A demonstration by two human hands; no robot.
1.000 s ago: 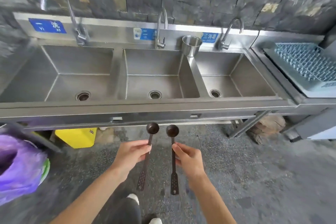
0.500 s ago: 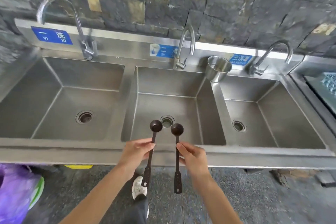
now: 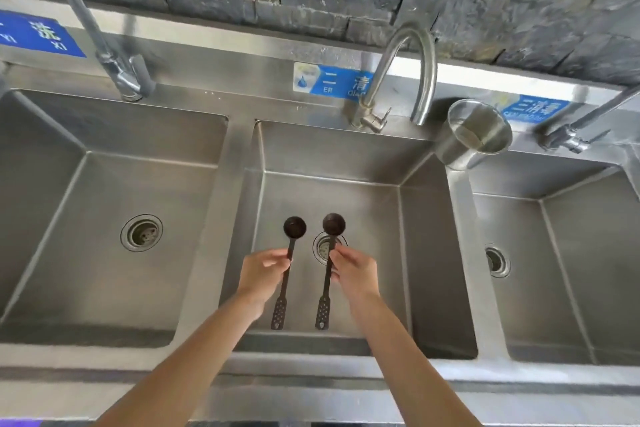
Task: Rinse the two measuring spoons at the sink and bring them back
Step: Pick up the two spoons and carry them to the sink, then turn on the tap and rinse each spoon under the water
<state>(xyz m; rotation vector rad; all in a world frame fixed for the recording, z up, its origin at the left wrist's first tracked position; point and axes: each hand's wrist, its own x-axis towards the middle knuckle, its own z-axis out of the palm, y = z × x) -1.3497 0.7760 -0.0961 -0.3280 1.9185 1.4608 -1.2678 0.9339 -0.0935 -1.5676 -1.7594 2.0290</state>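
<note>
Hands hold one dark measuring spoon each over the middle basin (image 3: 419,253) of a three-basin steel sink. The left hand (image 3: 261,274) pinches the stem of the left spoon (image 3: 289,258) between thumb and fingers; the right hand (image 3: 353,272) grips the right spoon (image 3: 329,262) the same way. Both spoons point bowl-end away, toward the far wall of the basin, with their perforated handle ends hanging toward the near rim (image 3: 311,367). The spoons run side by side, apart from each other. The right spoon crosses above the drain (image 3: 323,248). Open basin floor lies on either side of the hands and beyond the bowls. The curved faucet (image 3: 412,69) rises at the far edge, its spout ending to the right of the spoons. A steel cup (image 3: 474,133) stands on the divider at the far right corner of this basin.
</note>
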